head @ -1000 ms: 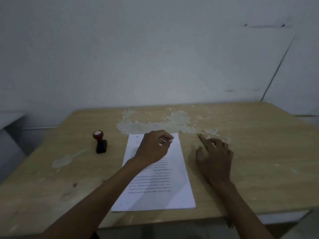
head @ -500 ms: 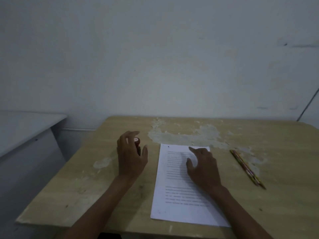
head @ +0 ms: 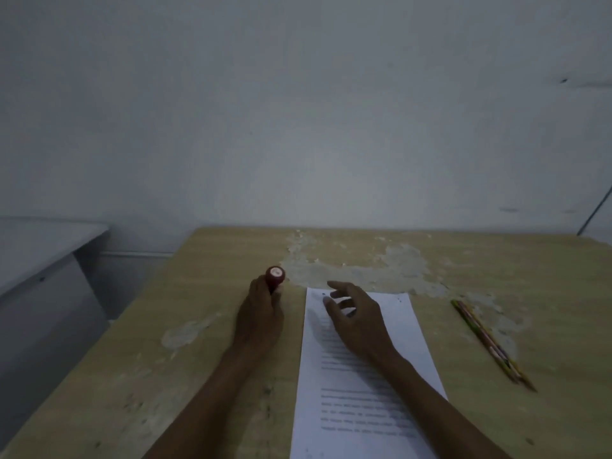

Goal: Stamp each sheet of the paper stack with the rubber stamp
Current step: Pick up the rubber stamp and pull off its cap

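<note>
A white paper stack (head: pixel 351 412) with printed lines lies lengthwise on the wooden table (head: pixel 205 332). Left of its top corner, my left hand (head: pixel 260 321) is closed around the rubber stamp (head: pixel 275 275); only the stamp's red knob shows above my fingers, and its base is hidden. My right hand (head: pixel 357 321) hovers over the upper part of the top sheet with fingers spread, holding nothing. Whether it touches the paper cannot be told.
A striped pencil (head: pixel 490 344) lies diagonally on the table to the right of the paper. The tabletop has worn, peeled patches (head: pixel 357 263) near the wall. A grey surface (head: pixel 36 250) stands lower at the left, beyond the table's edge.
My left hand went from the paper to the stamp and closed on it. My right hand came from beside the pencil onto the paper. The camera view shifted left.
</note>
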